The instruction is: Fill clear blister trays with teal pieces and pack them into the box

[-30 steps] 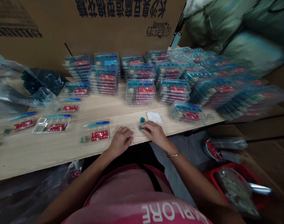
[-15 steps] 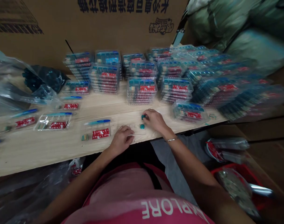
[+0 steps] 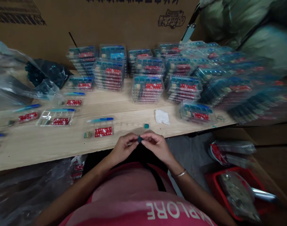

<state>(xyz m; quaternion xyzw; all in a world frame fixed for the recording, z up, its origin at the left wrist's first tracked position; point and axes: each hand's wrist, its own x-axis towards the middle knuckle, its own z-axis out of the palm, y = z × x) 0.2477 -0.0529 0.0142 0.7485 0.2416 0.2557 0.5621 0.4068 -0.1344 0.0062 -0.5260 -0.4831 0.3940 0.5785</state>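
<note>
My left hand (image 3: 125, 146) and my right hand (image 3: 155, 145) meet at the table's front edge. Between their fingertips is a small dark teal block (image 3: 140, 139), pinched from both sides. Just beyond them a second teal block (image 3: 146, 126) sits at the right end of a clear plastic tray (image 3: 131, 121), whose outline is faint against the wood. To the left lies another clear tray holding a red patterned packet (image 3: 103, 131), a blue pen-like stick (image 3: 101, 120) and small green-and-tan pieces (image 3: 87, 135). A crumpled white tissue (image 3: 162, 117) is right of the second block.
Stacks of filled clear boxes (image 3: 148, 89) line the back and right of the wooden table (image 3: 63, 141). One closed box (image 3: 197, 112) lies near the right front edge. Plastic bags (image 3: 13, 91) cover the far left. A red bin (image 3: 216, 182) stands below on the right.
Both hands have drawn together and nearer my body, with a teal block lifted between them. The white tissue, formerly covered by my right hand, now shows. The view has shifted slightly.
</note>
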